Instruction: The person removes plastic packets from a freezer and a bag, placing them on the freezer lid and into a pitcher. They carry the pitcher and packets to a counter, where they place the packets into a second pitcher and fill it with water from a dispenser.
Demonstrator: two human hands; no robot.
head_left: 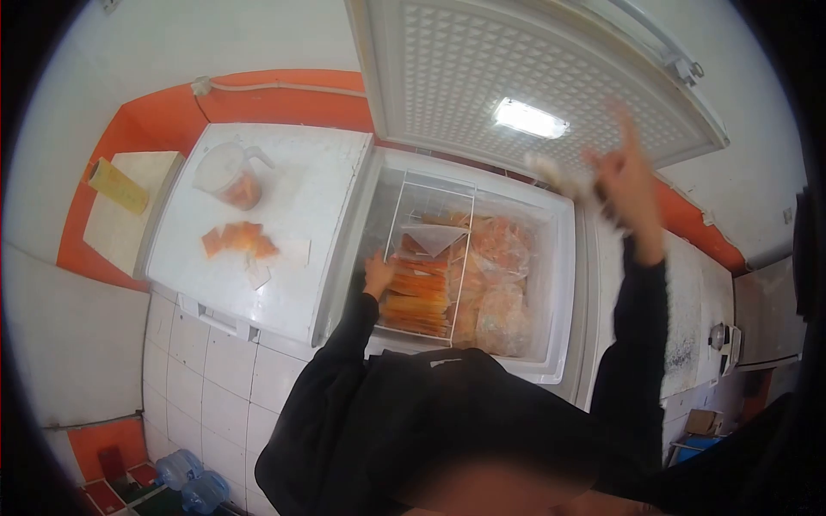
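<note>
An open chest freezer (564,284) holds a white wire basket (471,258) with a stack of orange flat packets (417,297) in it. To the right of the basket, inside the freezer, lie clear bags of pale orange food (501,301). My left hand (378,275) is at the basket's left side, touching the left edge of the stack; its fingertips are hard to make out. My right hand (626,176) is raised in front of the open lid (447,77), blurred by motion, with one finger stretched upward and nothing visible in it.
On the white surface (284,181) at left stand a clear jug (228,172) with orange contents and several orange pieces (241,239) beside paper scraps. A yellow roll (118,186) lies farther left. Large water bottles (194,482) are at bottom left.
</note>
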